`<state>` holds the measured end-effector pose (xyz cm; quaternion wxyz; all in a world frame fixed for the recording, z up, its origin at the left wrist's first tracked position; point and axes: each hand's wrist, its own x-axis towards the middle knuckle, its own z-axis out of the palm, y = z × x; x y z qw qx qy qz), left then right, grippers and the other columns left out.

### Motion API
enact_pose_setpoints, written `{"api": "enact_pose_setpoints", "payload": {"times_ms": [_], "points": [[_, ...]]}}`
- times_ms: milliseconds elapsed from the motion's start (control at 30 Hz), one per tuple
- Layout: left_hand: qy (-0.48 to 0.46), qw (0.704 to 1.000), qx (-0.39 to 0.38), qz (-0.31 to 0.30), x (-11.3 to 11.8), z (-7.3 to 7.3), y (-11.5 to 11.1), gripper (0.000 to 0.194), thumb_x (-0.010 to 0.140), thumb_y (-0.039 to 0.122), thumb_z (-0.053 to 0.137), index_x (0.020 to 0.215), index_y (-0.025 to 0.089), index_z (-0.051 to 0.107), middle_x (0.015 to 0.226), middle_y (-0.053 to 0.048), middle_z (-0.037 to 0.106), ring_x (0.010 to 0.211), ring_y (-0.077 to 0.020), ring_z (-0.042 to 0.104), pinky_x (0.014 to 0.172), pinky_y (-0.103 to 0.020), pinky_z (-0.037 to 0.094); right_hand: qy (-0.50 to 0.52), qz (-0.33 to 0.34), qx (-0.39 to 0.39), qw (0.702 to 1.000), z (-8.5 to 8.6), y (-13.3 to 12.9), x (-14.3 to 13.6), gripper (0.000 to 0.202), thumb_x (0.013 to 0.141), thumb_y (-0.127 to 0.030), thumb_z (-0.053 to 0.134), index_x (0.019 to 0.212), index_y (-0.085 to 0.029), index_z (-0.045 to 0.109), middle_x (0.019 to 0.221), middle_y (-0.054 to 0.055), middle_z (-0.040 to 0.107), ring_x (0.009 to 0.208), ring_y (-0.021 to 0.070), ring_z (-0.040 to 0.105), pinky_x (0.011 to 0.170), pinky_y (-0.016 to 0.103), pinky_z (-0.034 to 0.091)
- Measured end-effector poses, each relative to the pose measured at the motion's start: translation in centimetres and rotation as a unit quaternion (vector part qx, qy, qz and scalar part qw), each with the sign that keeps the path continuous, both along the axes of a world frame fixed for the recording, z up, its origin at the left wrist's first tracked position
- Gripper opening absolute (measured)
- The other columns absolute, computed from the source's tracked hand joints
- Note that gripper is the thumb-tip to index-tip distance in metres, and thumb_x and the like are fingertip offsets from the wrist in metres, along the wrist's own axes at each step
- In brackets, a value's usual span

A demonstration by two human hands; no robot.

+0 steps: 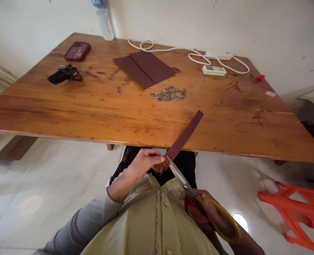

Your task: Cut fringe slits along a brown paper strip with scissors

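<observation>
My left hand [147,164] pinches the near end of a long dark-red strip [187,134], which looks like sandpaper or stiff paper. That end is cut into curled slivers, and the far end reaches up over the table edge. In my right hand [199,209] is a pair of scissors [179,175] with yellow handles, fingers wrapped through the loops. The blades meet the strip close to my left fingertips; whether they are parted there I cannot tell. On the table beyond lies a small heap of thin shavings [170,93], with two dark-red sheets [146,69] overlapping behind it.
The wooden table [93,106] stands against a wall. It bears a bottle [105,23], a dark-red case [78,51], a black hair clip [64,73], a white cable [170,49] and a pale remote [214,70]. An orange stool [292,209] stands on the floor at right.
</observation>
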<state>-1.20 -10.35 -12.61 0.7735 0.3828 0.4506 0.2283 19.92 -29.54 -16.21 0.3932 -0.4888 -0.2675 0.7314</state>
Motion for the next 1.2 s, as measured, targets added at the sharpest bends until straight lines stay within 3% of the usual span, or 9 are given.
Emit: {"api": "enact_pose_setpoints", "payload": {"times_ms": [367, 667, 967, 1200], "points": [[-0.015, 0.999, 0.013, -0.034, -0.4, 0.1, 0.6, 0.016, 0.063, 0.03, 0.077, 0.059, 0.016, 0.072, 0.054, -0.003, 0.066, 0.047, -0.0123, 0.056, 0.05, -0.026, 0.043, -0.001, 0.009, -0.028, 1.0, 0.0, -0.1, 0.3, 0.067, 0.09, -0.078, 0.057, 0.118, -0.017, 0.064, 0.067, -0.008, 0.043, 0.041, 0.0033, 0.017, 0.03, 0.014, 0.02], [-0.004, 0.998, 0.022, -0.067, -0.9, -0.4, 1.2, 0.019, 0.064, 0.033, 0.077, 0.058, 0.015, 0.072, 0.051, -0.004, 0.063, 0.046, -0.0129, 0.056, 0.049, -0.025, 0.042, 0.03, 0.042, -0.016, 0.999, 1.3, 1.1, 0.0, 0.065, 0.089, -0.076, 0.061, 0.116, -0.017, 0.064, 0.063, -0.01, 0.039, 0.041, 0.0041, 0.019, 0.031, 0.014, 0.021], [-0.018, 0.998, 0.008, -0.052, -0.8, 0.0, 0.8, 0.017, 0.063, 0.031, 0.078, 0.06, 0.016, 0.073, 0.055, -0.004, 0.066, 0.048, -0.0133, 0.057, 0.051, -0.026, 0.044, 0.018, 0.047, 0.008, 0.999, 1.6, 1.0, -0.5, 0.07, 0.089, -0.08, 0.055, 0.12, -0.018, 0.064, 0.067, -0.008, 0.041, 0.044, 0.0047, 0.02, 0.035, 0.016, 0.019], [-0.008, 0.997, 0.009, -0.074, -0.9, -0.3, 0.9, 0.019, 0.064, 0.032, 0.077, 0.059, 0.015, 0.071, 0.053, -0.005, 0.064, 0.047, -0.0135, 0.057, 0.05, -0.026, 0.043, -0.006, 0.029, -0.043, 0.999, 2.4, 0.8, -0.6, 0.067, 0.087, -0.08, 0.059, 0.116, -0.019, 0.06, 0.065, -0.009, 0.041, 0.045, 0.0059, 0.022, 0.035, 0.015, 0.019]]}}
